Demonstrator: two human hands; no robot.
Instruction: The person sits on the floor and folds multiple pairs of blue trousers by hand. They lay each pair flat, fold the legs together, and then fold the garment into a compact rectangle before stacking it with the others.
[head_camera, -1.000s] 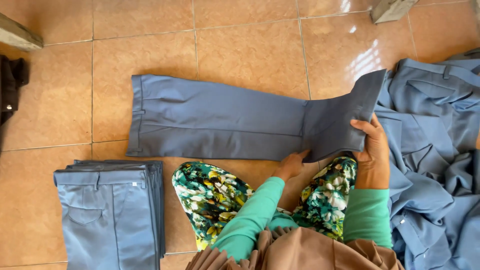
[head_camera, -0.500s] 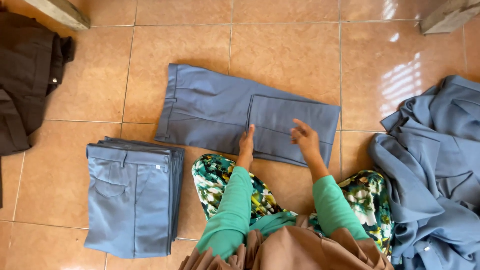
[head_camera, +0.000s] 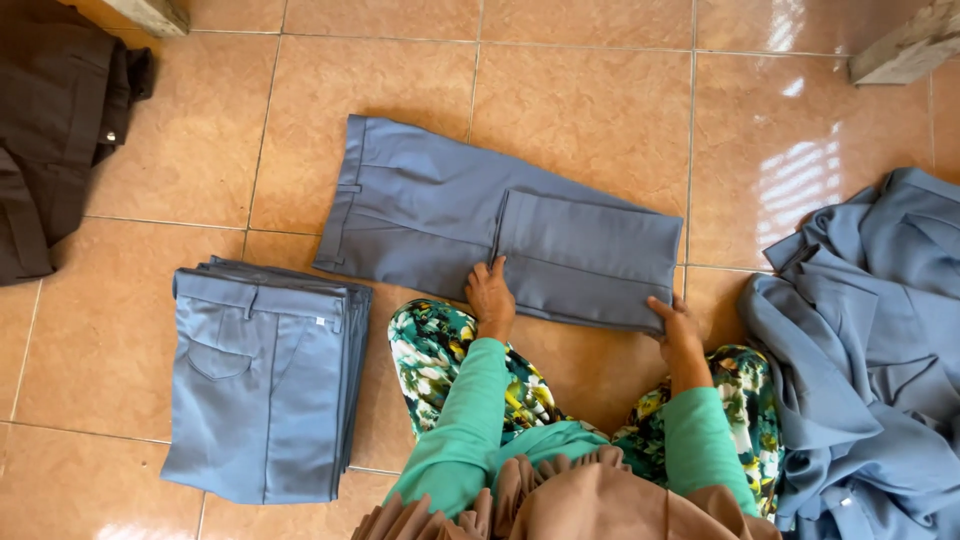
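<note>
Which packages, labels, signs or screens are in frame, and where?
Small white tag: a tiny pale rectangle on the waistband at the top right of the folded blue trousers stack, lower left on the tiled floor; print too small to tell.
No packages, signs or screens in view.

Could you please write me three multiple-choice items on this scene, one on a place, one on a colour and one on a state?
1. Where does the neat stack of folded grey-blue trousers lie?
A. left of the person's knees
B. on the dark garment
C. on the loose pile

2. What colour are the person's sleeves?
A. red
B. green
C. white

3. How do the grey-blue trousers on the tiled floor lie?
A. rolled up
B. fully spread
C. legs folded back over

Answers: 1 A, it sits by the left knee. 2 B, both sleeves are green. 3 C, a doubled layer lies under the left hand and right hand.
</note>
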